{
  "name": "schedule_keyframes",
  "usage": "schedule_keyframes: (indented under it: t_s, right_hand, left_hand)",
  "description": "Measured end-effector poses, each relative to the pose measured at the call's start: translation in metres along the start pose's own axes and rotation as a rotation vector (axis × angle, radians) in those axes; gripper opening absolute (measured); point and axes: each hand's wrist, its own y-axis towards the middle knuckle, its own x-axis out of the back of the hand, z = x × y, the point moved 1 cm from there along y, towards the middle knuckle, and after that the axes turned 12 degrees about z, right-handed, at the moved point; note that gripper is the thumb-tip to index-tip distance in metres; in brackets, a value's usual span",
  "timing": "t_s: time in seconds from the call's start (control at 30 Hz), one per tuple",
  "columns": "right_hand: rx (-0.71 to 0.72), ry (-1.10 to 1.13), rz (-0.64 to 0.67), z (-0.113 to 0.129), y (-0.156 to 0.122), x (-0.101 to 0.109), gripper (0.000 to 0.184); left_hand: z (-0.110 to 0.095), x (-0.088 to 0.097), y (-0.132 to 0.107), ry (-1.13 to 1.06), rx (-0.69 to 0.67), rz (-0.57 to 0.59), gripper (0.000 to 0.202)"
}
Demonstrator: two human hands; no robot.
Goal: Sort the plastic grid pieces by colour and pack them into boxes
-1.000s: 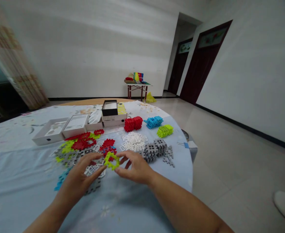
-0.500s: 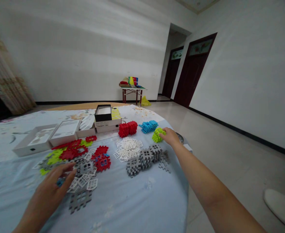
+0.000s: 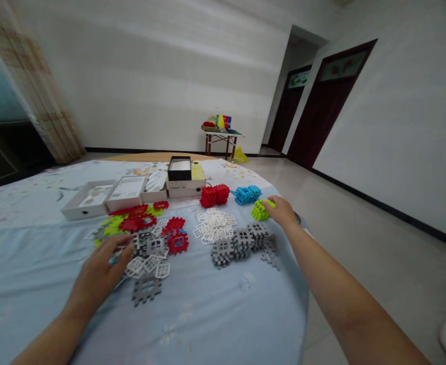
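Note:
My right hand (image 3: 282, 211) is at the right side of the table, its fingers closed on a small stack of lime-green toothed building tiles (image 3: 260, 211). To the left, my left hand (image 3: 107, 263) is at the near edge of a mixed pile, thumb and fingers apart. That pile has red toothed tiles (image 3: 178, 244), grey tiles (image 3: 155, 245), white window-grid pieces (image 3: 162, 271) and lime-green pieces (image 3: 112, 225). A grey square tile (image 3: 147, 290) lies flat in front. Some blue shows under my left fingers, partly hidden.
Sorted groups stand mid-table: red stacks (image 3: 214, 196), blue tiles (image 3: 247, 194), a heap of white grids (image 3: 215, 226) and grey stacks (image 3: 242, 242). Behind are open white boxes (image 3: 88, 201) and a black box (image 3: 179, 169). The table's edge curves along the right.
The view has turned a little left, so everything sits further right. Both hands stay close to the same pieces, the right at the lime-green stack, the left at the mixed pile.

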Motion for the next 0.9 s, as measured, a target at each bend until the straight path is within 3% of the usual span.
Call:
schedule_keyframes:
  t_s: [0.2, 0.37, 0.63, 0.9]
  right_hand:
    - [0.251, 0.144, -0.106, 0.049, -0.010, 0.009, 0.029]
    - [0.494, 0.239, -0.022, 0.118, -0.027, 0.004, 0.026]
    - [0.708, 0.203, 0.254, 0.219, -0.047, -0.038, 0.027]
    - [0.768, 0.134, 0.440, 0.286, -0.052, -0.078, 0.032]
  left_hand:
    - [0.015, 0.013, 0.004, -0.004, 0.168, -0.162, 0.038]
    - [0.043, 0.014, 0.003, 0.023, 0.257, -0.203, 0.039]
    - [0.062, 0.004, -0.002, 0.012, 0.341, -0.250, 0.036]
    - [0.057, -0.001, -0.004, 0.036, 0.348, -0.202, 0.037]
